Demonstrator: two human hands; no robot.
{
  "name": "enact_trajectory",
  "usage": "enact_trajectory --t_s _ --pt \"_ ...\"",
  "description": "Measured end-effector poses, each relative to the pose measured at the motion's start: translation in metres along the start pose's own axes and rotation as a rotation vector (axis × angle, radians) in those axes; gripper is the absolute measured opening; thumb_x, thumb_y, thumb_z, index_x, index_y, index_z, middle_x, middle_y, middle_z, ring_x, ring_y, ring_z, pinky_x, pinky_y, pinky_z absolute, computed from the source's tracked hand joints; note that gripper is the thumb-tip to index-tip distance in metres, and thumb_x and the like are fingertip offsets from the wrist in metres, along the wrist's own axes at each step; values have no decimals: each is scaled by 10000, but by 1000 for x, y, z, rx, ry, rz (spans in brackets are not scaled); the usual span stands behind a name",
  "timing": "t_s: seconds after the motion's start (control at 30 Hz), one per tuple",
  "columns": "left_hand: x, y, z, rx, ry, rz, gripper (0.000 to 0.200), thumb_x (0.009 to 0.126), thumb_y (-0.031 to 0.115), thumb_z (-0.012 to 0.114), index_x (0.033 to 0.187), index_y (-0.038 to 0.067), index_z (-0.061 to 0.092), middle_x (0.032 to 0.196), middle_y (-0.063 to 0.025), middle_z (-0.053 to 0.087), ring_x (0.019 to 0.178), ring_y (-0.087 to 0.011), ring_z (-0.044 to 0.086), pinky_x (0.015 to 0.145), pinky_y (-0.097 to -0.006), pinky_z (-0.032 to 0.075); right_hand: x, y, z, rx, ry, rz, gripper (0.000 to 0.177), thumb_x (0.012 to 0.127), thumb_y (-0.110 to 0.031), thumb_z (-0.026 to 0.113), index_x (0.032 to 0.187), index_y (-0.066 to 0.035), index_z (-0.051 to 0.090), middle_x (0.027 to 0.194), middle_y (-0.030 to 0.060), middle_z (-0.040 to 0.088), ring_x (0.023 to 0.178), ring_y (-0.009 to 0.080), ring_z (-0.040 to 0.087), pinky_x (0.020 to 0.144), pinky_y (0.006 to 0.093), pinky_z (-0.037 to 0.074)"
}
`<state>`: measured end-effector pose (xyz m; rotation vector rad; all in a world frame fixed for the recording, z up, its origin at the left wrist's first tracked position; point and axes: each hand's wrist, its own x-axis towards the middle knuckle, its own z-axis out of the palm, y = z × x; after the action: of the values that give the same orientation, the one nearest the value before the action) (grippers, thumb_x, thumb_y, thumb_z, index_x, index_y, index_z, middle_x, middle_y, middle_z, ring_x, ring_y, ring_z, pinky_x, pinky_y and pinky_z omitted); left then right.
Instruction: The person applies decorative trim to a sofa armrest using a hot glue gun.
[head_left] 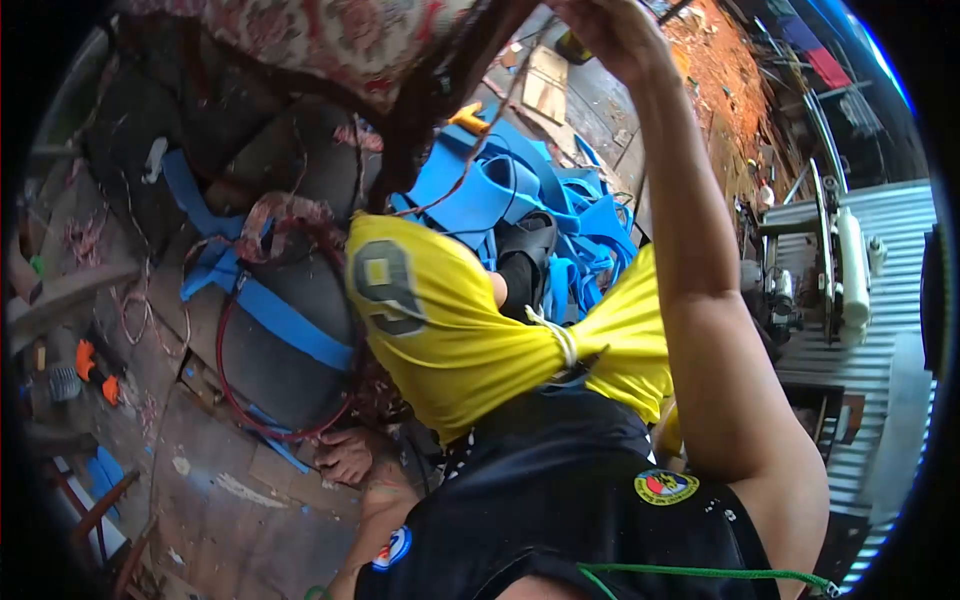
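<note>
My left hand [345, 456] is low on the left, close to the wooden floor. Its fingers are curled beside the lower end of a dark red hose loop [222, 345]; what they hold, if anything, is hidden. My right arm stretches to the top, where my right hand [602, 38] meets the dark carved wood frame [430, 85] of a chair. The picture's edge cuts off those fingers. Floral upholstery [330, 40] covers the chair, which leans over the floor. Blue strips [295, 325] lie across and around the hose loop.
A heap of blue strap-like material [500, 180] lies beyond my yellow shorts [450, 330], around a dark shoe [527, 245]. An orange-and-black tool [97, 372] rests at left. Cords and scraps litter the floor. A sewing machine [850, 270] stands at right by corrugated metal [905, 270].
</note>
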<state>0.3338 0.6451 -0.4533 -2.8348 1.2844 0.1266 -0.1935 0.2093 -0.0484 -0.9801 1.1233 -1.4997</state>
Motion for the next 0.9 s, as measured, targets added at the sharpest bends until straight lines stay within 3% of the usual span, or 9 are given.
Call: enact_trajectory --t_s 0.17,0.57,0.6,0.63,0.67,0.73,0.8,0.83,0.9 --pt "14 38 18 -155 107 100 551 1024 485 502 1322 23 534 1284 -226 532 1182 -376 514 977 -508 411 -7 -10 26 -96 -104 -158 215 979 -82 670 1167 23 660 1025 88 731 831 147 717 748 250 620" --pt "40 86 34 -304 71 276 601 1027 515 476 1395 39 485 1383 -246 472 1277 -405 459 1029 -540 377 5 -6 11 -123 -103 -106 189 1011 -66 595 1159 28 666 1060 116 741 872 163 725 825 285 625" --pt "41 87 33 -291 63 244 606 1027 517 474 1401 41 481 1391 -247 467 1285 -407 455 1033 -543 374 7 -1 11 -141 7 -138 228 975 -65 624 1178 30 666 1081 138 743 876 181 731 753 285 619" --pt "44 91 34 -277 73 209 610 1027 520 472 1407 42 477 1400 -249 462 1293 -409 450 1037 -545 371 1 -11 -16 -113 -179 52 269 920 -48 665 1178 28 667 1053 111 744 864 147 710 658 252 571" --pt "43 94 32 -242 97 141 615 1028 522 469 1413 44 473 1408 -251 457 1300 -412 446 1042 -548 368 -2 6 -33 -607 -209 -357 254 919 -99 680 1139 27 681 984 66 738 794 99 665 595 219 498" --pt "44 114 29 -114 190 -120 624 1028 527 465 1426 46 465 1424 -254 447 1316 -417 436 1050 -553 363 50 -6 -118 -531 -289 -282 375 1024 -52 564 1394 7 576 1338 147 628 1258 217 606 1095 331 476" --pt "54 121 27 -17 281 -353 633 1029 532 461 1438 49 457 1441 -257 437 1332 -421 427 1059 -559 357 45 -14 -99 -155 9 -129 351 1048 -99 564 1382 7 585 1311 139 652 1227 214 631 1098 300 489" --pt "57 111 28 0 303 -429 638 1029 535 459 1444 51 453 1449 -259 432 1340 -424 423 1063 -561 354 50 -17 -88 -160 184 -90 264 1041 -126 600 1272 -6 643 1187 110 699 1077 181 682 999 293 543" --pt "51 103 37 12 316 -523 647 1029 539 454 1456 53 445 1466 -262 422 1356 -428 414 1072 -567 349 74 -24 -140 -82 -67 24 254 1033 -139 617 1250 -13 650 1177 79 705 1103 154 660 1003 285 511"
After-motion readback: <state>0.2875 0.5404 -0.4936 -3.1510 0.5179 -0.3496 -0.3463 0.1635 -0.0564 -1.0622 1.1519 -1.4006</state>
